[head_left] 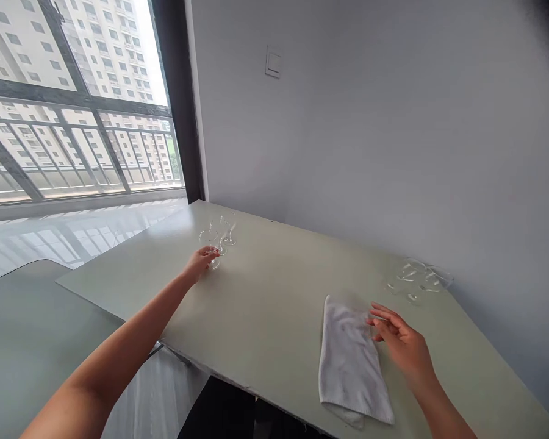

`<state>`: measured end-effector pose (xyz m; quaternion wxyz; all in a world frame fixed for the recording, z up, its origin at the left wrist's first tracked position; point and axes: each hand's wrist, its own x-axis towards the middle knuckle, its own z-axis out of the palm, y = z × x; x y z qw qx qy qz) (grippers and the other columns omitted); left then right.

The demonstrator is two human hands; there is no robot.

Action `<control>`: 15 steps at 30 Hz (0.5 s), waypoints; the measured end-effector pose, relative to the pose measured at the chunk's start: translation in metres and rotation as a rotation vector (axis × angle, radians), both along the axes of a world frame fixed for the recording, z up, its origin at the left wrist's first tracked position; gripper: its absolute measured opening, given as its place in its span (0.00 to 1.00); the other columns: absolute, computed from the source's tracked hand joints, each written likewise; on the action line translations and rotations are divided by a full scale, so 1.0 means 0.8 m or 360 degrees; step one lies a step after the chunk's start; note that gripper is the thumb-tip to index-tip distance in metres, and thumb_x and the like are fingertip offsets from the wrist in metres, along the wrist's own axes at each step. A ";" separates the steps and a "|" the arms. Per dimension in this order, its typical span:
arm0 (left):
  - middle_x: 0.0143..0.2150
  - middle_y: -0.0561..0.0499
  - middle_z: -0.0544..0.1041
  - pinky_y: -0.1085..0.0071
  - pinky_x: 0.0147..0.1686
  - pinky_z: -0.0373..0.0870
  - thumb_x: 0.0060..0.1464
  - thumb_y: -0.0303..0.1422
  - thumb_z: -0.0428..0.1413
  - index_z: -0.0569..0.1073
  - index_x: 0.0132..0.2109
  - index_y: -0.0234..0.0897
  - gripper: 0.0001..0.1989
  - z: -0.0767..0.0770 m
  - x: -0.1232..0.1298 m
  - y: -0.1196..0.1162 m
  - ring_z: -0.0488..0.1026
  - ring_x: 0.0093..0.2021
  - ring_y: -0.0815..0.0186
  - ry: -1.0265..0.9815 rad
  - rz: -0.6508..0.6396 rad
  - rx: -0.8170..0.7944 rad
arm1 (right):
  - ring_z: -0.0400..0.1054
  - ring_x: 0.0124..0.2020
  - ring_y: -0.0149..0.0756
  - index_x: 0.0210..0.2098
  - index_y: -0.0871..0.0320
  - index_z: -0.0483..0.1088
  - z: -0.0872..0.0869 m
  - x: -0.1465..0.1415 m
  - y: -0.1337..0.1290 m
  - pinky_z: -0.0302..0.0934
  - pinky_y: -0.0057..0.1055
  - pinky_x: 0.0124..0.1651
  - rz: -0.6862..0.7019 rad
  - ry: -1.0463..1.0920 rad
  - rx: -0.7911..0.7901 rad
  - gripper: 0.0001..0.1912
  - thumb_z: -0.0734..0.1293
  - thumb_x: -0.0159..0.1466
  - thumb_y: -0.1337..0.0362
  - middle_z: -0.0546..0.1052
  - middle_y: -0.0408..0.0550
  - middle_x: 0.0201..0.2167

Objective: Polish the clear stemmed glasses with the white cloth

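My left hand (201, 263) is closed around the lower stem of a clear stemmed glass (211, 246) on the pale green tabletop (265, 292). Just behind it stands a second clear stemmed glass (227, 228), and I cannot tell whether the two touch. My right hand (400, 341) hangs with its fingers apart at the edge of a folded white towel (351, 360), holding nothing. Beyond that hand, against the wall, lies a cluster of clear glassware (416, 279), too transparent to count.
The table's far side meets a grey wall (370, 140) with a light switch (273, 61). A second green table (32, 335) stands to the left, and a large window (73, 103) with a balcony railing lies beyond it.
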<state>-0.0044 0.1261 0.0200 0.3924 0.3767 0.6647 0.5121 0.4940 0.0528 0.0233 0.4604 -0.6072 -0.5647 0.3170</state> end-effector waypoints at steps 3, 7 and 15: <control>0.35 0.49 0.76 0.74 0.26 0.56 0.29 0.43 0.64 0.74 0.38 0.38 0.24 -0.005 0.000 0.005 0.63 0.28 0.70 -0.0003 0.0016 -0.0006 | 0.71 0.36 0.41 0.34 0.57 0.73 -0.005 0.022 -0.001 0.69 0.29 0.27 -0.0093 0.0030 0.0017 0.17 0.66 0.51 0.52 0.69 0.53 0.52; 0.34 0.49 0.75 0.75 0.24 0.55 0.28 0.43 0.64 0.74 0.38 0.38 0.25 -0.009 -0.003 0.008 0.63 0.27 0.71 -0.0013 0.0009 -0.0006 | 0.71 0.34 0.40 0.33 0.58 0.73 -0.014 0.038 0.002 0.68 0.30 0.26 -0.0186 0.0134 0.0020 0.16 0.67 0.51 0.54 0.71 0.55 0.47; 0.34 0.55 0.69 0.76 0.25 0.59 0.33 0.26 0.56 0.71 0.40 0.41 0.21 -0.016 -0.004 0.000 0.63 0.28 0.73 -0.0143 0.0596 0.0135 | 0.71 0.30 0.34 0.36 0.59 0.72 -0.038 0.059 0.049 0.65 0.26 0.23 -0.0479 0.0356 -0.0060 0.16 0.67 0.49 0.60 0.72 0.53 0.45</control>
